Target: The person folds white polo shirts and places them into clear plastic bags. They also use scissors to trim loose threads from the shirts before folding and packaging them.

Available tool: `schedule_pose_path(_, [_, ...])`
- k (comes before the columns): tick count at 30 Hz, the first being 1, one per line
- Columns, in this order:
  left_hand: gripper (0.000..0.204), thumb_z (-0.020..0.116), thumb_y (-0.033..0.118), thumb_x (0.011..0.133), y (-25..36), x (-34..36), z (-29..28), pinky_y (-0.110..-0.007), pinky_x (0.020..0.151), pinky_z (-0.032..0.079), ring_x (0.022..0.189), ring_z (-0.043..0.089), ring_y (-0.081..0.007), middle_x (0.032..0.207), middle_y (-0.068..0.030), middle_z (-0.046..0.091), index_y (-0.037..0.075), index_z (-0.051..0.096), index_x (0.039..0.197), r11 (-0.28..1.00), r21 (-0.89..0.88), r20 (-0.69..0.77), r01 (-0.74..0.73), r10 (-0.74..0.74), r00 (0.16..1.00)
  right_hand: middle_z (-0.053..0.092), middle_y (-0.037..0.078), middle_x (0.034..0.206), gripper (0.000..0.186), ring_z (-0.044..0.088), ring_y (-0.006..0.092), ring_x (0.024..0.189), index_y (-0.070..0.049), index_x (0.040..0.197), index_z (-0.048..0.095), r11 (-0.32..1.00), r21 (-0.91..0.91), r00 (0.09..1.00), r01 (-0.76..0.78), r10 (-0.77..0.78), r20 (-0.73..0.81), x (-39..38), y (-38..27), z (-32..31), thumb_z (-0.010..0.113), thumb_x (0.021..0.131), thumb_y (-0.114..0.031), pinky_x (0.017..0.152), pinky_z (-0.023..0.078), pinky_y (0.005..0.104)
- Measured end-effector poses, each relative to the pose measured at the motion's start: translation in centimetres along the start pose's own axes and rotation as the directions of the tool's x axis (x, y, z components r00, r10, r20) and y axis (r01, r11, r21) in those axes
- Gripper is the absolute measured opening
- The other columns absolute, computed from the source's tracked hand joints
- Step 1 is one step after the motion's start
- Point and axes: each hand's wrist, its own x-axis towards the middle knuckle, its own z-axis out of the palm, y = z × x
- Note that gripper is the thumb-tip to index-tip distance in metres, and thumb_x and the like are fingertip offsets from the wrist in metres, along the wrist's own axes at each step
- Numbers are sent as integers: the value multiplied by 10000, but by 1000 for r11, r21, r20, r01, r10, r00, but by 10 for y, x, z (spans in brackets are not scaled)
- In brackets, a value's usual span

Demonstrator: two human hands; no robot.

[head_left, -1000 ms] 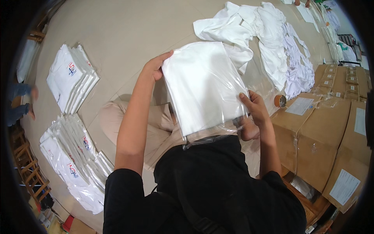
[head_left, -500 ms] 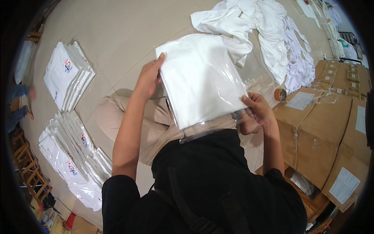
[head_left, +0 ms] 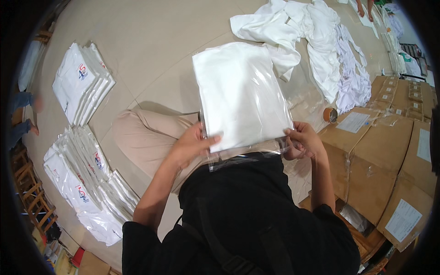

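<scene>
Head view: the bagged white garment [head_left: 240, 98] has been brought lower and nearer the lap than a second ago, and the left hand [head_left: 192, 144] has been shifted from its upper edge to its lower corner; sealing is judged near. The open clear flap [head_left: 245, 158] is pinched by the fingers of both hands, right hand [head_left: 305, 140] included, and the garment lies just beyond the fingertips.

Garment packing room: bagged shirt stacks [head_left: 82, 85], cartons [head_left: 366, 156] (tape roll [head_left: 330, 114] too).
</scene>
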Motion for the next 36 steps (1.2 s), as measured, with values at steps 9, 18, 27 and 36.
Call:
schedule_pose_path(9, [442, 747, 137, 1052, -54, -54, -18, -346, 835, 597, 923, 749, -212, 1066, -110, 772, 20, 547, 1428, 958, 161, -133, -235, 257, 957, 755, 39, 879, 261, 600, 55, 579, 42, 1192, 732, 935, -340, 994, -104, 106, -12, -40, -19, -24, 796, 1011, -134, 536, 481, 233])
schedule_pose_path(18, [222, 813, 161, 880, -62, -38, -5, -416, 943, 538, 1139, 669, -293, 1271, -79, 707, 120, 819, 1098, -115, 822, 401, -557, 812, 424, 769, 57, 987, 229, 674, 149, 778, -45, 1166, 757, 561, -722, 764, 405, -641, -70, -27, -52, 75, 800, 942, -45, 691, 526, 315])
schedule_pose_path(27, [216, 893, 181, 792, -49, -39, -6, -375, 754, 534, 898, 685, -261, 1034, -42, 729, 93, 798, 965, -66, 749, 314, -659, 911, 266, 751, 52, 967, 154, 700, 192, 763, -66, 1029, 779, 468, -535, 706, 703, -548, 448, -19, -37, 190, 876, 911, -89, 659, 536, 305])
schedule_pose_path(36, [257, 911, 184, 757, -43, -41, -1, -380, 714, 544, 854, 681, -277, 994, -75, 717, 42, 768, 914, -34, 709, 252, -704, 945, 209, 729, 35, 920, 190, 653, 132, 738, -52, 979, 758, 592, -487, 765, 643, -470, 440, -18, -33, 199, 913, 879, -95, 645, 507, 297])
